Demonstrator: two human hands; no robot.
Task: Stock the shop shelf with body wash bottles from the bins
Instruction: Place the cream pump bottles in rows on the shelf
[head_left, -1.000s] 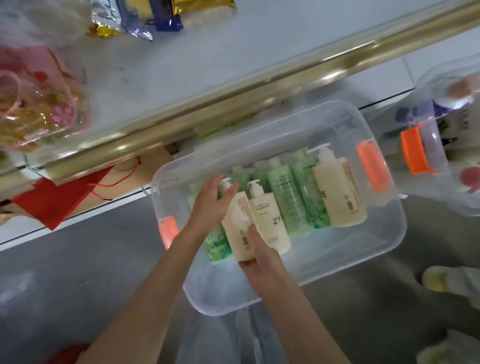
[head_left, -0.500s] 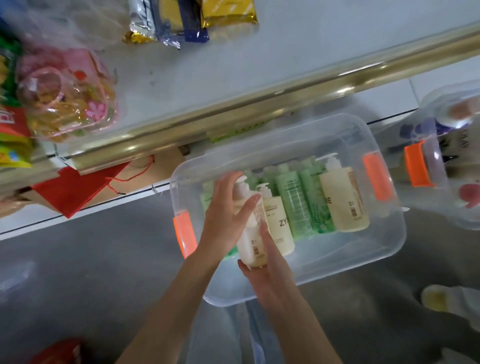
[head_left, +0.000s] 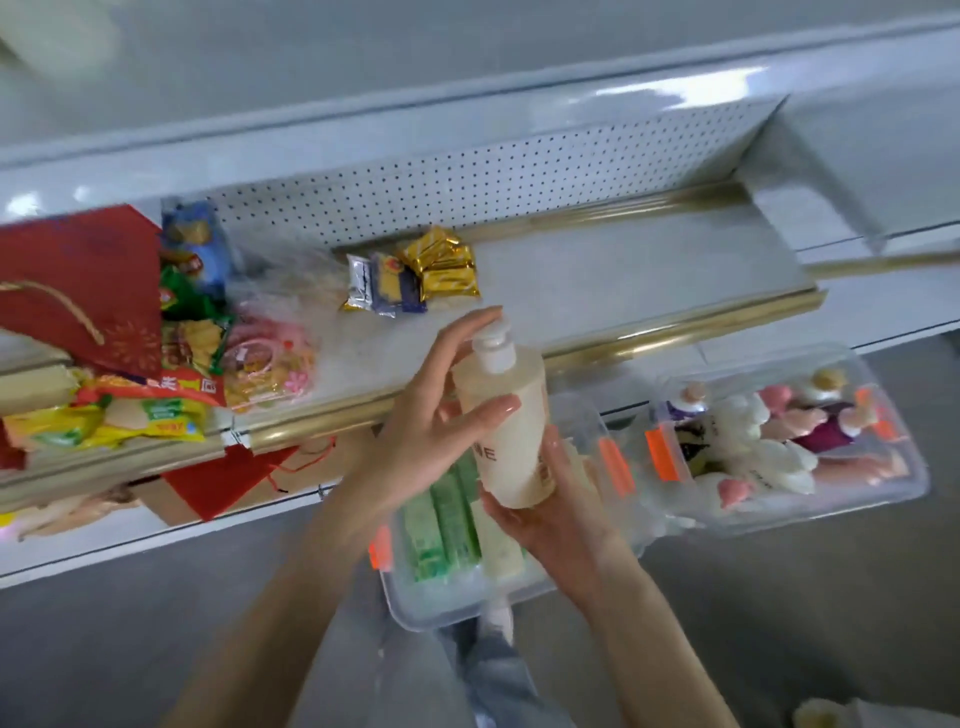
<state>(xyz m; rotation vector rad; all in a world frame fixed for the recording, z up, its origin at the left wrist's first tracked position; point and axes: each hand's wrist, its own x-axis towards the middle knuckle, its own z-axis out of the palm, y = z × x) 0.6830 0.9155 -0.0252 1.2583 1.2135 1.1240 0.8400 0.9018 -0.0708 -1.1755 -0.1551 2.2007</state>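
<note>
You are mid-carry with one cream body wash bottle (head_left: 511, 436). It is out of the clear bin (head_left: 441, 617) and held in the air, pump uppermost, just on the near side of the shelf's gold rail (head_left: 649, 332).

Your left hand (head_left: 426, 431) grips its upper body, with the fingers (head_left: 496, 406) curled round it and one stretched up beside the pump head. Your right hand (head_left: 566, 514) cups the base, fingers curled under it.

Green bottles (head_left: 447, 519) lie in the bin below your hands, and a second bin (head_left: 831, 506) of mixed bottles sits to the right.

The step in hand looks like placing this bottle. For the next move, lift it over the rail and stand it base down on the bare shelf (head_left: 623, 275), right of the snack packets (head_left: 415, 275). Set it well back from the edge so it cannot tip forward.
</note>
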